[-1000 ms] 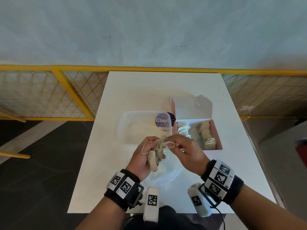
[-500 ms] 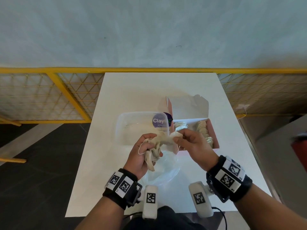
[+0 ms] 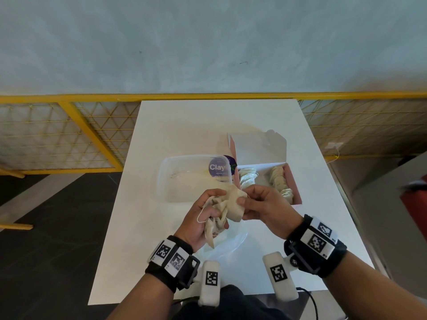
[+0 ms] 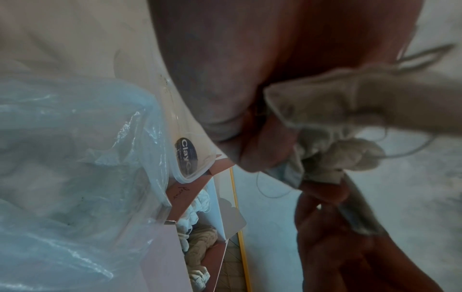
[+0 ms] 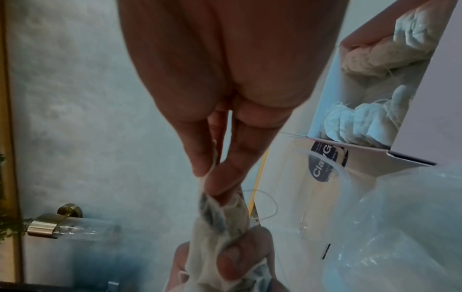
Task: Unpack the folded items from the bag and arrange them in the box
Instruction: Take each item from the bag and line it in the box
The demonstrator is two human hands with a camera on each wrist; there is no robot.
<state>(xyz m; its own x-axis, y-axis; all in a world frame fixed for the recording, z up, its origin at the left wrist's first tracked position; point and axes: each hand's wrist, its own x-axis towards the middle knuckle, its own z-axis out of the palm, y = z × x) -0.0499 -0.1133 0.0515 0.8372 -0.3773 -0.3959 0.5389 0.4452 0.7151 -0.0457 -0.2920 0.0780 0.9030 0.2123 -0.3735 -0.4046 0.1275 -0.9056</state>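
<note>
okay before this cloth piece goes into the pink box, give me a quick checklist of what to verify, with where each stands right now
1. Left hand grips the cloth bundle: ok.
2. Right hand pinches the bundle's edge between thumb and fingers: ok.
3. Pink box lid open: ok.
4. Free gap between the two rows of folded pieces in the box: ok.
5. Bundle neatly folded: not ok, it looks crumpled, strings hanging loose.
6. Plastic bag emptied: cannot tell.

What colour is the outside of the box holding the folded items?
Pink outside, white inside; the box shows best in the head view.
</note>
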